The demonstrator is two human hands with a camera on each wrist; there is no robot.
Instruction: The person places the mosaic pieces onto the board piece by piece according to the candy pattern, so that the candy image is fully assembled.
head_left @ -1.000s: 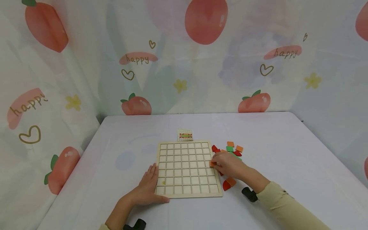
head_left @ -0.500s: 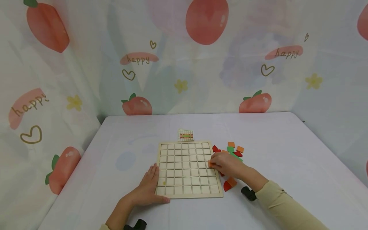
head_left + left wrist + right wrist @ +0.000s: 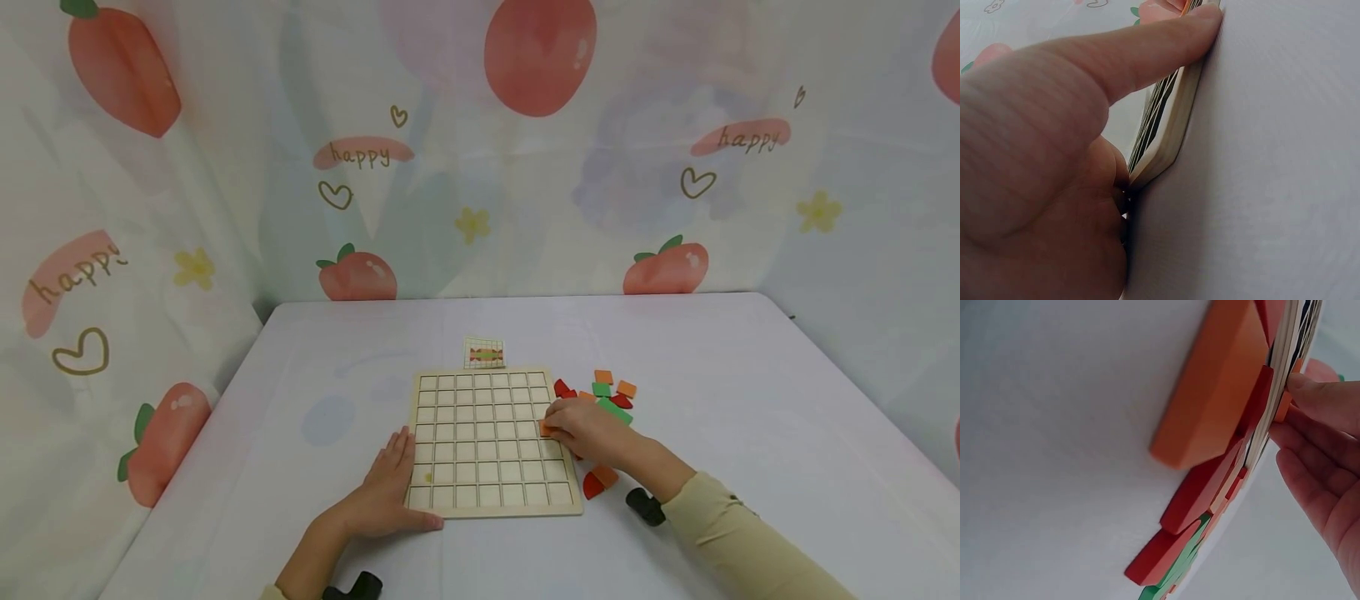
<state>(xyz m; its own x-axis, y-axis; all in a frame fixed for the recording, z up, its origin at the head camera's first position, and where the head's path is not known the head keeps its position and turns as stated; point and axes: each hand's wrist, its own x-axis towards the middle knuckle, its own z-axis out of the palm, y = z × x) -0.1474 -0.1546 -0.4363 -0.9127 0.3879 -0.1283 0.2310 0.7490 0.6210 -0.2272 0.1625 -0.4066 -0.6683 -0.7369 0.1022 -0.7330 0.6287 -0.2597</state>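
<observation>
A square wooden grid board (image 3: 486, 451) with rows of recessed cells lies on the white table. My left hand (image 3: 385, 493) rests at its near left corner, fingers straight along the left edge and thumb along the front edge. The left wrist view shows the thumb (image 3: 1154, 55) across the board's side. My right hand (image 3: 588, 430) pinches a small orange tile (image 3: 545, 428) between thumb and fingertips, over the cells near the right edge. In the right wrist view this orange tile (image 3: 1282, 407) sits right at the board's surface, partly covered by the thumb.
Behind the board stands a small pattern card (image 3: 485, 354). Loose tiles lie to the right: a green tile (image 3: 601, 389), an orange tile (image 3: 627, 389), a red quarter-round tile (image 3: 592, 486) and several others. A black wrist device (image 3: 646, 506) sits below the right wrist.
My right hand has shifted slightly left with the orange tile, from the board's right border onto the cells beside it. The left hand stays in place.
</observation>
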